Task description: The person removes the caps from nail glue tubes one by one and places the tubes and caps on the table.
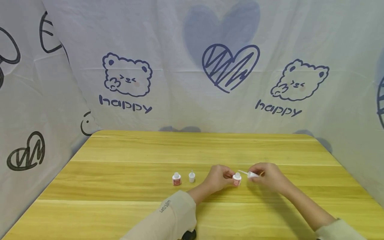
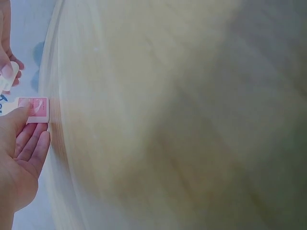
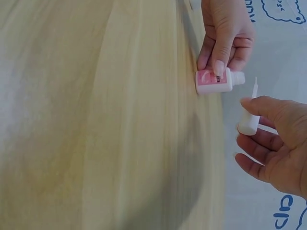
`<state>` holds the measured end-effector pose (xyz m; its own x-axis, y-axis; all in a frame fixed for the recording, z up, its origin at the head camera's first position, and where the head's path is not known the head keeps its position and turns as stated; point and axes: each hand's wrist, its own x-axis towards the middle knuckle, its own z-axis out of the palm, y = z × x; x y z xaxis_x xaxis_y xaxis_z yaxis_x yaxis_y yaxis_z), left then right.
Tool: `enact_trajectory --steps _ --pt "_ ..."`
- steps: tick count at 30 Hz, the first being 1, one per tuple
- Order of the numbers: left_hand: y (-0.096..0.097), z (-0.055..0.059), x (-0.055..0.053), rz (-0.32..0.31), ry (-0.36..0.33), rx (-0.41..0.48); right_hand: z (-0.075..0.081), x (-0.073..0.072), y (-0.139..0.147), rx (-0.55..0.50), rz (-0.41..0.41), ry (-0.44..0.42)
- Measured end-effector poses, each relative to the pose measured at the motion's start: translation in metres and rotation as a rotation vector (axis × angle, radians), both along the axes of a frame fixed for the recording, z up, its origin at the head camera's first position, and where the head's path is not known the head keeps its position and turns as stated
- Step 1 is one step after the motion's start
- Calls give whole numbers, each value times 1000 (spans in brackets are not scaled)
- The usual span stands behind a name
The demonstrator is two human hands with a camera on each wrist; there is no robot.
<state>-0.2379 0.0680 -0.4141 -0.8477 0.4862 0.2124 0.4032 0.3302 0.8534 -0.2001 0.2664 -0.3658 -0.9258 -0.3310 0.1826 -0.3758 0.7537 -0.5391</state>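
My left hand (image 1: pixel 216 178) pinches a small white bottle (image 1: pixel 237 180) with a pink label, standing upright at the table surface. The bottle's neck is uncapped. In the right wrist view the thumb of that hand lies over the bottle's label (image 3: pixel 211 79). Just to the right, my right hand (image 1: pixel 269 176) holds a white brush cap (image 1: pixel 253 174) between thumb and fingers. Its thin brush (image 3: pixel 255 86) points toward the bottle neck and stays apart from it. To the left of my left hand stand a second uncapped bottle (image 1: pixel 177 180) with a red label and its white brush cap (image 1: pixel 191 177), brush up.
The bottles stand on a yellow wood-grain table (image 1: pixel 135 146). A white cloth (image 1: pixel 177 83) printed with bears and hearts hangs behind it and along the sides. A dark object (image 1: pixel 189 235) shows by the left sleeve at the bottom edge.
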Motion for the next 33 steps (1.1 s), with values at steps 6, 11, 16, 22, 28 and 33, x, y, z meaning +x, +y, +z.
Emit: enact_trajectory --steps 6,11,16,22,28,33 --pt "0 0 0 4 6 -2 -10 1 5 -24 -36 56" --pt "0 -1 0 -1 -5 2 -19 3 5 -83 -58 33" --pt "1 -1 0 -2 -4 4 -24 5 6 -109 -74 14" --pt "1 0 2 2 -24 4 -29 6 6 -137 -86 0" --pt "1 0 1 3 -20 -2 -34 6 7 -157 -101 14" --pt "0 -1 0 3 -23 4 -39 6 8 -176 -121 9"
